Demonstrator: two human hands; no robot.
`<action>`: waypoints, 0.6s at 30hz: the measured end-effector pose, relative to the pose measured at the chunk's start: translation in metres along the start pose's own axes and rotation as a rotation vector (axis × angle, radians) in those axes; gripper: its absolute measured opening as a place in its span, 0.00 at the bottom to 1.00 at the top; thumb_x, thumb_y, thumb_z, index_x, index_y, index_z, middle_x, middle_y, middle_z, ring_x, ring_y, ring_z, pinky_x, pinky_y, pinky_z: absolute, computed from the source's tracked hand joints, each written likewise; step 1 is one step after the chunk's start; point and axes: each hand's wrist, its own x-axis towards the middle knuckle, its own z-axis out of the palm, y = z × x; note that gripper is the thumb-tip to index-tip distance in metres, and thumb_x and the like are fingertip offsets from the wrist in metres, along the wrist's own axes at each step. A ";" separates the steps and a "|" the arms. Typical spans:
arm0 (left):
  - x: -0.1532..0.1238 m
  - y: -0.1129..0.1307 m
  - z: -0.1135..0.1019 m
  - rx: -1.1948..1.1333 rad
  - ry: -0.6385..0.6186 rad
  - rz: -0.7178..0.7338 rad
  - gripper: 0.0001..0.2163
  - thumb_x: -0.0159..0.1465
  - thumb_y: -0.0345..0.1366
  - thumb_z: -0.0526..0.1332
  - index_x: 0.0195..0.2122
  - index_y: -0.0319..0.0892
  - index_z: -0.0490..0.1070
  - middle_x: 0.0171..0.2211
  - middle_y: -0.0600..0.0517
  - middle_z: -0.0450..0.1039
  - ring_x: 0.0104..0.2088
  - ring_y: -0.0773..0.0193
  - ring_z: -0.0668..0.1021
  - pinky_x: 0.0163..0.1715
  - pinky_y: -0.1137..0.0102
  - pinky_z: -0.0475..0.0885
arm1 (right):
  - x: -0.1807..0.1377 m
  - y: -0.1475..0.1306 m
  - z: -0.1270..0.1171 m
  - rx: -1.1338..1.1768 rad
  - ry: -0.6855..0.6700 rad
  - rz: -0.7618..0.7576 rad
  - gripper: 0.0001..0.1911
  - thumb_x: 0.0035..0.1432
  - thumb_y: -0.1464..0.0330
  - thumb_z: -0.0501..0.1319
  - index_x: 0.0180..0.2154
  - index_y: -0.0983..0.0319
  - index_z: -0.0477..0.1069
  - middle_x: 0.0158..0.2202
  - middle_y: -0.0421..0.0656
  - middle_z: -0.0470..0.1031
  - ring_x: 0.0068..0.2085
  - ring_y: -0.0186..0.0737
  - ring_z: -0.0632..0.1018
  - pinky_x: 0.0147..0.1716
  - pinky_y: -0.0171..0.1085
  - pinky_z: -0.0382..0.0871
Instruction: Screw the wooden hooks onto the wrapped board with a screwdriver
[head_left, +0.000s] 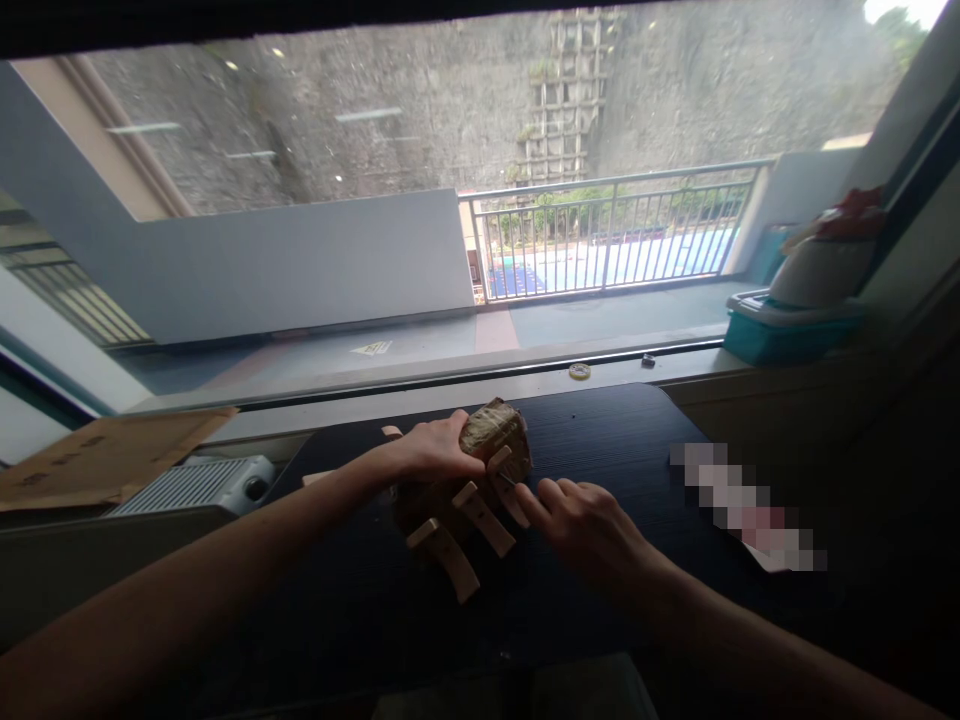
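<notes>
A brown block (491, 428), wrapped in what looks like shiny tape, lies on the dark table. Along its near side stand several pale wooden hook-shaped pieces, such as one wooden piece (485, 520) in the middle and another wooden piece (450, 560) nearer to me. My left hand (439, 447) is closed over the block's top, its thumb towards the farthest right wooden piece (501, 462). Against that piece, my right hand (574, 512) pinches a thin metal tool (507, 480). Only a short length of its shaft shows; the handle is hidden in my fingers.
The dark table (607, 420) stands against a window sill with a small round yellow-rimmed item (579, 371). At left are flat cardboard (105, 455) and a white radiator (202, 483). A teal box (787, 330) sits right; a blurred-out paper (750, 510) lies on the table's right.
</notes>
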 end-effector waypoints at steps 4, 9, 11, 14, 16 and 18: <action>0.001 -0.001 0.001 -0.009 0.002 0.017 0.29 0.47 0.53 0.60 0.47 0.44 0.60 0.39 0.48 0.74 0.37 0.55 0.77 0.32 0.68 0.69 | -0.003 -0.002 0.022 0.273 0.136 0.145 0.17 0.58 0.78 0.53 0.49 0.64 0.68 0.31 0.44 0.74 0.29 0.37 0.74 0.28 0.34 0.64; 0.001 -0.002 0.000 -0.007 -0.004 0.021 0.29 0.47 0.53 0.60 0.48 0.44 0.61 0.40 0.48 0.73 0.37 0.55 0.76 0.32 0.69 0.69 | -0.003 -0.020 0.044 1.069 0.343 0.677 0.15 0.62 0.64 0.53 0.44 0.64 0.71 0.39 0.46 0.77 0.40 0.40 0.77 0.38 0.35 0.69; 0.001 -0.002 0.000 0.000 0.000 0.015 0.30 0.47 0.54 0.60 0.48 0.43 0.60 0.40 0.47 0.73 0.37 0.55 0.76 0.33 0.68 0.69 | -0.002 -0.022 0.043 1.172 0.322 0.761 0.16 0.61 0.62 0.53 0.42 0.65 0.72 0.38 0.47 0.77 0.40 0.41 0.76 0.38 0.36 0.69; 0.001 -0.002 0.000 -0.003 -0.002 0.013 0.30 0.47 0.53 0.60 0.49 0.43 0.60 0.39 0.47 0.74 0.36 0.55 0.77 0.31 0.69 0.69 | -0.002 -0.017 0.032 0.998 0.197 0.676 0.15 0.59 0.64 0.55 0.46 0.63 0.71 0.37 0.45 0.77 0.37 0.41 0.77 0.35 0.36 0.68; 0.001 -0.002 0.001 -0.009 0.001 0.016 0.29 0.47 0.52 0.60 0.48 0.44 0.60 0.39 0.48 0.74 0.35 0.56 0.77 0.30 0.70 0.69 | -0.003 -0.011 0.022 0.705 0.090 0.501 0.18 0.58 0.70 0.56 0.51 0.60 0.68 0.35 0.43 0.76 0.34 0.39 0.76 0.31 0.35 0.66; 0.001 -0.002 0.002 -0.011 0.009 0.016 0.29 0.47 0.52 0.60 0.48 0.44 0.60 0.38 0.48 0.74 0.35 0.56 0.77 0.30 0.70 0.69 | -0.003 -0.006 0.012 0.388 0.013 0.287 0.23 0.57 0.76 0.54 0.54 0.60 0.65 0.34 0.43 0.75 0.31 0.38 0.75 0.28 0.34 0.63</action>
